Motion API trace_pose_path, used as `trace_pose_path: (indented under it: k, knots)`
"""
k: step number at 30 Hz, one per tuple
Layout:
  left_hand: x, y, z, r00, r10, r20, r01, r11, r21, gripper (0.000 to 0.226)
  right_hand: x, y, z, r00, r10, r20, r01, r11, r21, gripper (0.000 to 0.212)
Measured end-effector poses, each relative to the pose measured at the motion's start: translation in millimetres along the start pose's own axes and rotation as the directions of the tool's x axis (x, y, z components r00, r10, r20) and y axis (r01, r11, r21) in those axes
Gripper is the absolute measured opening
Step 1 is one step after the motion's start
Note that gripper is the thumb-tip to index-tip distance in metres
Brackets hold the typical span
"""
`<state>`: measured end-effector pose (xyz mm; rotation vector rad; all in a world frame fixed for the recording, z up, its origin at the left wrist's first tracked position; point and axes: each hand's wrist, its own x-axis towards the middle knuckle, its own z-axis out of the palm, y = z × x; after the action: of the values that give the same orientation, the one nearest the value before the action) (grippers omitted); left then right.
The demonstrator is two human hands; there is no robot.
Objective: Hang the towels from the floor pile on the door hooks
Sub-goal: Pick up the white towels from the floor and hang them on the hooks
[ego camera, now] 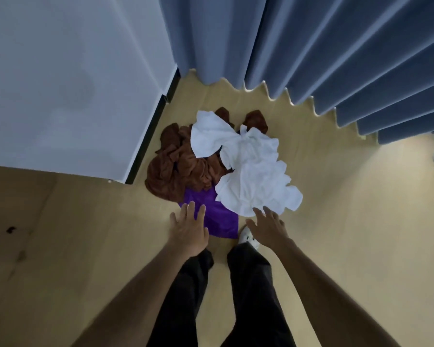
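A pile of towels lies on the wooden floor in front of me. White towels point(251, 171) are crumpled on top and to the right. A brown towel point(178, 166) bunches up on the left. A purple towel point(216, 216) sticks out flat at the near edge. My left hand point(188, 229) reaches down with straight fingers over the purple towel's near left corner, holding nothing. My right hand point(268, 226) stretches with spread fingers toward the near edge of the white towels, holding nothing. No door hooks are in view.
A white wall corner point(73, 96) with a dark skirting strip stands at the left. Blue pleated curtains point(336, 58) hang behind the pile and to the right. My legs in dark trousers and a white shoe point(247, 237) are just below the pile.
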<state>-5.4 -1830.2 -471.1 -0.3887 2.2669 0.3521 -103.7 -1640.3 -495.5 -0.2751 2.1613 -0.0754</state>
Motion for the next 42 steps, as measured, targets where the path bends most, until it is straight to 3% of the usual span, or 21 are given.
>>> trace_pose_path:
  k: [11,16,20,24,29,36,42]
  knots:
    - [243.3,22.5,113.4,0.998,0.028,-0.065,-0.036,0.991,-0.126,0.061,263.9,23.0,71.9,0.997,-0.053,0.057,0.063,0.982,-0.179,0.054]
    - [286.9,10.9,164.6,0.994,0.087,-0.073,-0.096,0.987,-0.13,0.06,351.9,25.8,108.0,0.994,0.035,0.099,-0.019,0.987,-0.161,0.057]
    - [290.1,-7.6,189.7,0.999,0.045,0.0,-0.044,0.987,-0.156,0.055,377.0,28.9,123.4,0.996,0.086,0.038,-0.078,0.983,-0.165,0.048]
    - [259.4,-10.2,176.8,0.994,0.018,0.105,0.001,0.985,-0.172,0.049,346.8,10.8,100.2,1.0,0.018,-0.023,-0.019,0.998,-0.061,0.038]
    - [187.6,14.6,106.4,0.995,0.029,0.096,-0.005,0.971,-0.239,0.05,238.7,-18.4,33.5,0.995,-0.092,-0.039,0.093,0.995,0.035,0.03]
    - [89.2,45.0,-60.5,0.991,0.069,-0.114,-0.108,0.914,-0.39,0.064,63.3,-82.4,-105.7,0.954,-0.273,-0.122,0.286,0.952,0.107,0.031]
    - [11.8,55.8,-182.0,0.965,-0.039,-0.26,-0.106,0.848,-0.519,0.041,-41.6,-128.8,-226.8,0.867,-0.318,-0.383,0.423,0.876,0.231,0.025]
